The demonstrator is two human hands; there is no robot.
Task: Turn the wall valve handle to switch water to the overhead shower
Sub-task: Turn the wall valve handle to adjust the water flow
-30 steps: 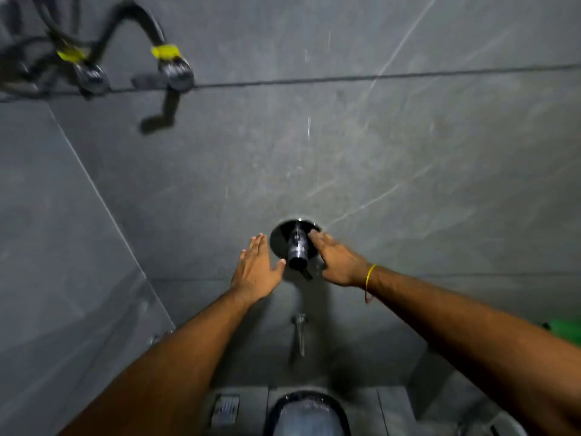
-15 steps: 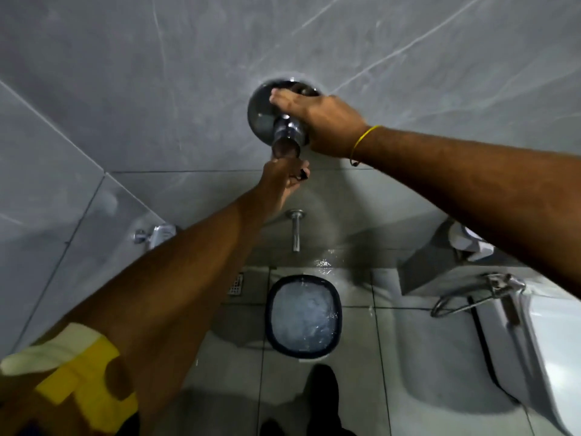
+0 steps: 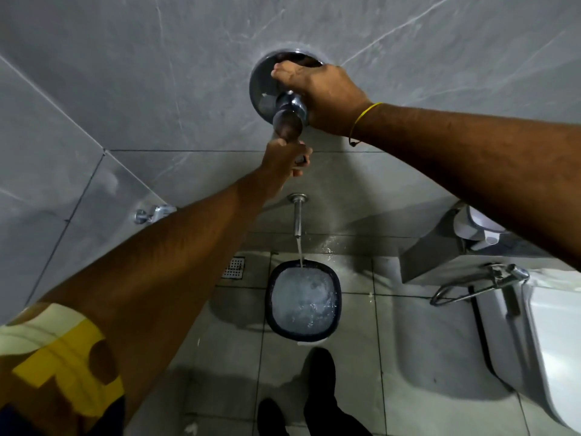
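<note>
The wall valve handle [image 3: 289, 119] jutted from its round plate [image 3: 262, 86] on the grey wall, the right hand [image 3: 317, 92] lying over its top while the left hand [image 3: 287, 157] closed around its lower lever, water running from the spout [image 3: 297, 215] below.

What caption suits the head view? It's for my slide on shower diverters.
Both hands on the wall valve while the spout fills a bucket.
</note>
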